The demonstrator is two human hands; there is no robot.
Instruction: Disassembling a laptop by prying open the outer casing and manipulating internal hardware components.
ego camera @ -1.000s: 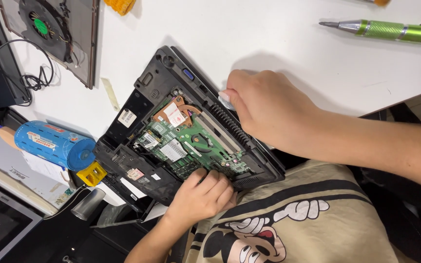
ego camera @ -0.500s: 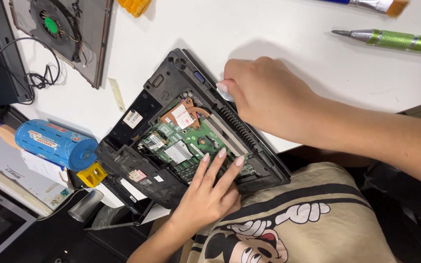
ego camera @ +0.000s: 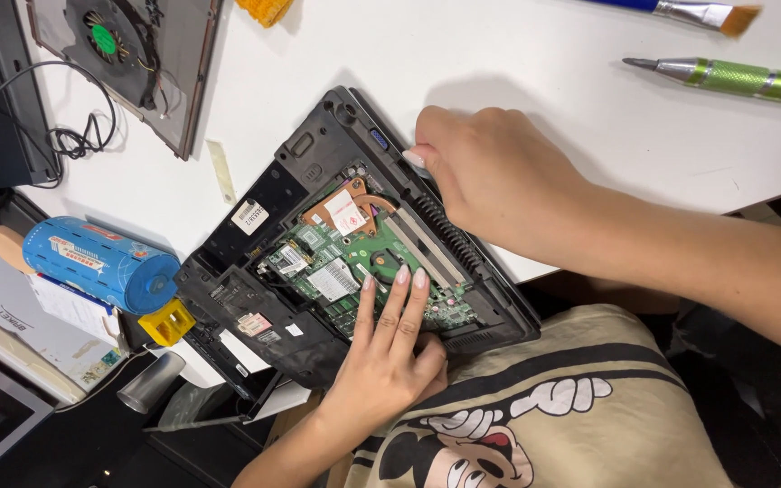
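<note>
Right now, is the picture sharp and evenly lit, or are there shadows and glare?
Head view: sharp and bright overall; the right hand throws a soft shadow on the white table behind it; the green tool shows a small glint; the lower left corner is dim; the left hand on the laptop is crisp, no blur.

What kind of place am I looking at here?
Likely an electronics repair bench: an opened laptop with its green circuit board bare, a removed cooling fan, and a green screwdriver on the white table.
</note>
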